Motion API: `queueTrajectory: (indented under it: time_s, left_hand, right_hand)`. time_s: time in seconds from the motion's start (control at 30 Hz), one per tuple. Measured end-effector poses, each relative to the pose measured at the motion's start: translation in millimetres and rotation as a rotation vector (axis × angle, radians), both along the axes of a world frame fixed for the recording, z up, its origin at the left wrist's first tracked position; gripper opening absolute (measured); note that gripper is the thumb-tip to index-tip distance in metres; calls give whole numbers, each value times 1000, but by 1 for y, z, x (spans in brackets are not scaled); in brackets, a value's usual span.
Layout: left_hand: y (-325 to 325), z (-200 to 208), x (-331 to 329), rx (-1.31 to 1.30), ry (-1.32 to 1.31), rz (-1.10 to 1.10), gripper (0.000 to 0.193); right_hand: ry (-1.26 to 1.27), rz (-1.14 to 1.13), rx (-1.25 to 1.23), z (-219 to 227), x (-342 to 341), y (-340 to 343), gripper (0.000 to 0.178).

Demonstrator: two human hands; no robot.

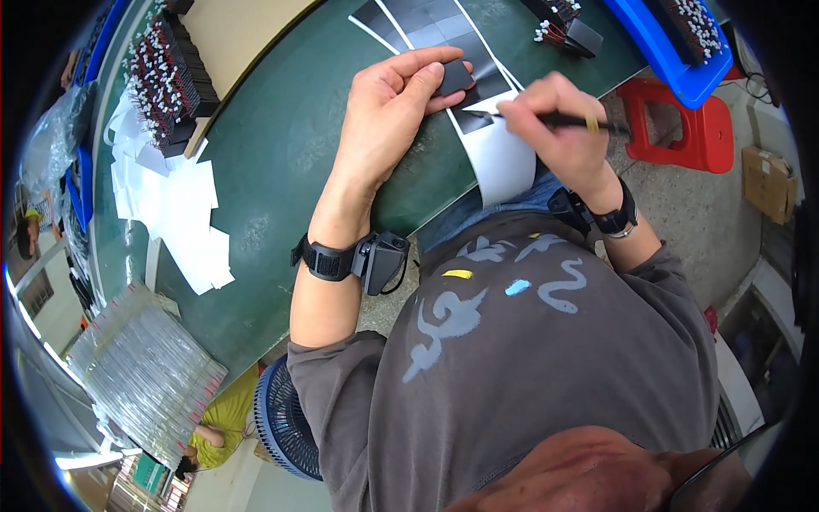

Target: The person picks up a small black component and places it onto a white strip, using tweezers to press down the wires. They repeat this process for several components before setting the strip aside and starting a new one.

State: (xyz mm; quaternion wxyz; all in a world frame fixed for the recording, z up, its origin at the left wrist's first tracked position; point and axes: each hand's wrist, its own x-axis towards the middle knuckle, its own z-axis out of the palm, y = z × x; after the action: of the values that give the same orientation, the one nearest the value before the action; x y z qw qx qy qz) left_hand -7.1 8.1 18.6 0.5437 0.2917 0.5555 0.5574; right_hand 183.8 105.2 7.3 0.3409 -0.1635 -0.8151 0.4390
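Note:
My left hand (pixel 394 98) is closed around a small dark grey, flat square block (pixel 455 78), thumb on top and fingers beneath. Close beside it, my right hand (pixel 563 128) grips a slim black pointed tool (pixel 567 121) with a yellow band. Its tip reaches a dark square on a long white backing sheet (pixel 503 166). Whether the tip has lifted that square, I cannot tell. The sheet carries rows of dark grey squares and its near end hangs over the table edge. More dark-squared sheet (pixel 380 24) lies beyond my left hand.
A green table (pixel 281 171) bears loose white paper pieces (pixel 183 209) and black blocks with wires and white connectors (pixel 171 72) at left. At right are a blue tray (pixel 682 77) and red stool (pixel 682 128). A fan (pixel 286 418) and a person in yellow (pixel 226 418) are lower left.

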Motion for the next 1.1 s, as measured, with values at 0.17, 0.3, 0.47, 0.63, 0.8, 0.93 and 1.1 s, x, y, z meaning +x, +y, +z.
queueTrajectory:
  time_s: [0.17, 0.3, 0.47, 0.63, 0.8, 0.93, 1.1]
  left_hand:
    - [-1, 2, -7, -53, -44, -43, 32]
    - [0, 2, -15, -38, -120, -72, 31]
    - [-4, -6, -27, -20, -206, -181, 36]
    - [-3, -2, -20, -21, -219, -134, 36]
    - [-4, -3, -21, 26, -229, -166, 38]
    - [-3, 3, -12, -38, -187, -98, 38]
    - [-5, 3, -11, -35, -181, -53, 39]
  right_hand:
    - [258, 31, -219, 1, -2, -5, 13]
    - [200, -104, -548, 2, -4, 13, 16]
    - [119, -147, -570, -7, -19, 17, 22]
    - [126, -158, -572, -7, -27, 15, 24]
    - [139, -176, -568, -5, -29, 10, 24]
    - [170, -176, -533, -7, -28, 8, 24]
    - [188, -192, -517, -8, -28, 7, 24]
